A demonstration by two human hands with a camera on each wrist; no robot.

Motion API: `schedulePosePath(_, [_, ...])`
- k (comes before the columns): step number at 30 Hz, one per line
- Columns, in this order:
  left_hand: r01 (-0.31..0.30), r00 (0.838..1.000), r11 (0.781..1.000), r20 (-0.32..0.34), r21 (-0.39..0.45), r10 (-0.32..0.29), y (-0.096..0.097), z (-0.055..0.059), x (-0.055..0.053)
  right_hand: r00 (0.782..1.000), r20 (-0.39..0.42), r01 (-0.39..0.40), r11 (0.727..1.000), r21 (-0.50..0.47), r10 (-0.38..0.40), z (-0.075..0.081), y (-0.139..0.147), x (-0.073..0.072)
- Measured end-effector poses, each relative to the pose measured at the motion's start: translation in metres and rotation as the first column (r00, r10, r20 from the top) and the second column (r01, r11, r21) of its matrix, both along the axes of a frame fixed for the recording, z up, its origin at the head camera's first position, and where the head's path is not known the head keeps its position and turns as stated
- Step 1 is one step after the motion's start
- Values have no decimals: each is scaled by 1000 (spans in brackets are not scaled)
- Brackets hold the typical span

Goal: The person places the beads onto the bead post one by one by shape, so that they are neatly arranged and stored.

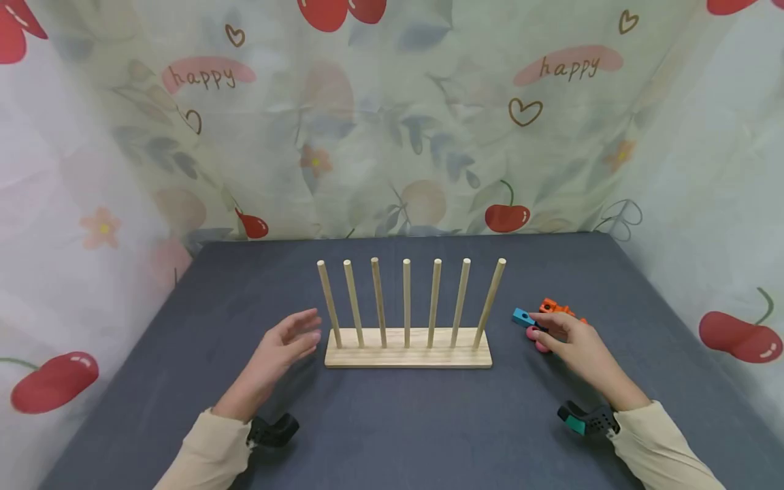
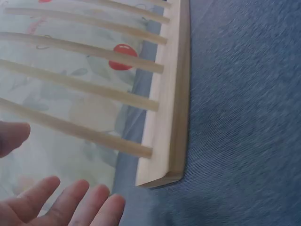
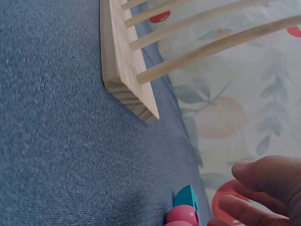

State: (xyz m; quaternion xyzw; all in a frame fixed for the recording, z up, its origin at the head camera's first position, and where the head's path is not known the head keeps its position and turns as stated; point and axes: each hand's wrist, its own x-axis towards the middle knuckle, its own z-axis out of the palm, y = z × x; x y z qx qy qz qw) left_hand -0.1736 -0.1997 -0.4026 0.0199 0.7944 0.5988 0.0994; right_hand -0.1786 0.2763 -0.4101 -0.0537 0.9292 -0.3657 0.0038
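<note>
A light wooden stand (image 1: 407,359) with several upright pegs sits mid-table in the head view. My left hand (image 1: 286,340) is beside its left end, thumb apart from the fingers and nothing held; the left wrist view shows its loosely bent fingers (image 2: 75,200) near the end peg. Right of the stand, my right hand (image 1: 566,338) hovers over a small group of coloured pieces. Among them are a blue block (image 1: 523,317), pink round beads (image 1: 531,332) and orange pieces (image 1: 548,305), partly covered by the hand. In the right wrist view, thumb and fingers (image 3: 244,209) hold nothing.
A dark grey cloth (image 1: 404,429) covers the table. Behind and at both sides hangs a patterned curtain (image 1: 380,136) with cherries and hearts. Each wrist wears a dark camera band, as on the right wrist strap (image 1: 588,418).
</note>
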Motion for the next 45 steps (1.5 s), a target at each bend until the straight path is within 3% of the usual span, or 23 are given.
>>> schedulePosePath(8, [-38,998,999,40,-21,39,1,-18,-9,1000,-17,-1,999,42,2,-5,4,-7])
schedulePosePath(19, [-26,997,998,75,-55,30,5,-29,-26,1000,7,18,997,74,-19,-11,3,-15])
schedulePosePath(32, [26,996,988,91,-154,-12,12,-36,-42,1000,19,4,997,83,-6,-13,7,-20])
schedulePosePath(39, [57,994,976,104,-209,-36,8,-38,-42,1000,0,-15,996,92,15,-18,7,-22])
schedulePosePath(45, [116,992,972,64,-206,-105,9,-41,-41,1000,-11,-21,994,105,22,-20,7,-23])
